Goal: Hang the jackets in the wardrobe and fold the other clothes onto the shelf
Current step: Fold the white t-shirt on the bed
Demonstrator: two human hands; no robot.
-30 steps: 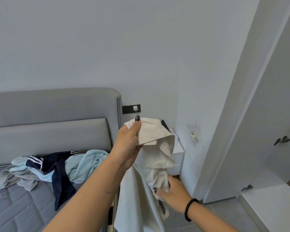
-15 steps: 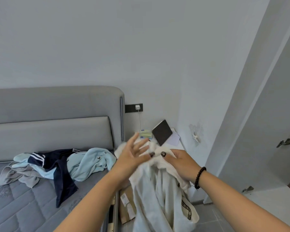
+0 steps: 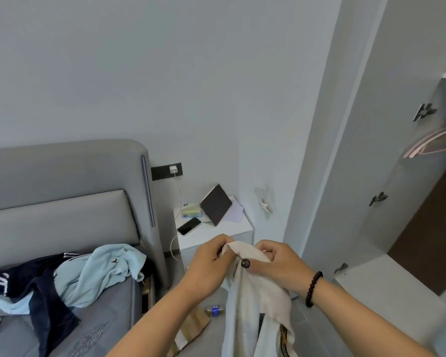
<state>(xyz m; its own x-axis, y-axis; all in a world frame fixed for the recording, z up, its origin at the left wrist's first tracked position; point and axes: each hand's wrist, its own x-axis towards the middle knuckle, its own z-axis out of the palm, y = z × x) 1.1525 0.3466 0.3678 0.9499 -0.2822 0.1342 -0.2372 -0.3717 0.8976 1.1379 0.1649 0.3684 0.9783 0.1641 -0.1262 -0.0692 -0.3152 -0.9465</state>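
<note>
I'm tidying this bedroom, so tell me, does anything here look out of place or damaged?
Yes. A patch of the wall beside the nightstand looks scuffed or peeling around a small white fitting. Clothes lie in a crumpled heap on the bed, and a small bottle lies on the floor.

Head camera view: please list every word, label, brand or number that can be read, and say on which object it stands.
No text can be read.
Tissue pack: blue marks, too blurred.
White garment: dark-and-tan strip near the hem, too blurred.
Small blue item on the floor: label too small.
</note>
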